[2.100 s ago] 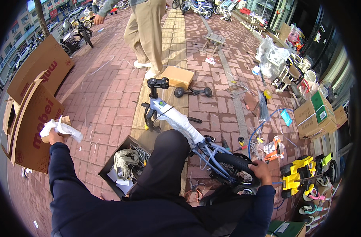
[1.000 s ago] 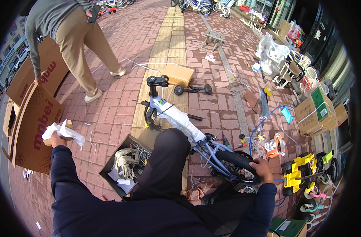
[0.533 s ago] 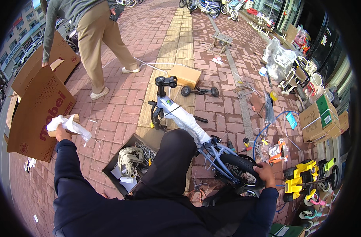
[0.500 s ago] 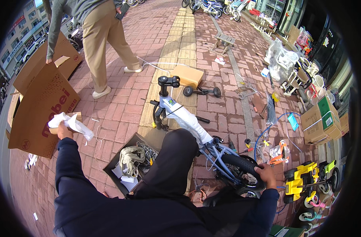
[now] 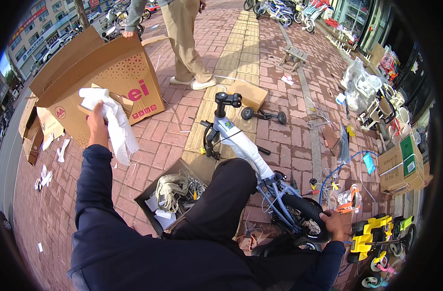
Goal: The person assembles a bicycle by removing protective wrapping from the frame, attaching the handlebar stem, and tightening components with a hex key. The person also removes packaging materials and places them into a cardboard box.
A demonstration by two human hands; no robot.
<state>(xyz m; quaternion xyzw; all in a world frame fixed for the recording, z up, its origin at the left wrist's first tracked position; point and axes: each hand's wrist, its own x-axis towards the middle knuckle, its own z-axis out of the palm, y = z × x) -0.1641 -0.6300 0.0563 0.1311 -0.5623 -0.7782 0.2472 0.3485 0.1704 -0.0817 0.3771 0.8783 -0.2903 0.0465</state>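
My left hand (image 5: pixel 98 127), arm stretched out to the left, is closed on crumpled white packing wrap (image 5: pixel 120 133) that hangs down from it. A piece of brown cardboard (image 5: pixel 120 102) shows just behind the wrap; whether my fingers hold it too is hard to tell. On the right, my right hand (image 5: pixel 333 225) grips the black rear tyre (image 5: pixel 306 207) of a small blue-grey bicycle. Its frame tube (image 5: pixel 248 154) is covered in white wrap, and the handlebar stem (image 5: pixel 226 100) points upward with no front wheel visible. The bicycle leans beside my bent knee.
A person (image 5: pixel 180 43) stands ahead, one hand on a large open carton (image 5: pixel 139 72). A toolbox (image 5: pixel 158 220) with rope and metal parts sits by my knee. Training wheels (image 5: pixel 264 115) lie beyond the bicycle. Yellow toy vehicles (image 5: pixel 371 235) and a taped box (image 5: pixel 401 167) stand right.
The person and the large carton have shifted right in view as my view turned left. My left hand has lifted the white wrap, which now hangs longer. My right hand stays on the tyre.
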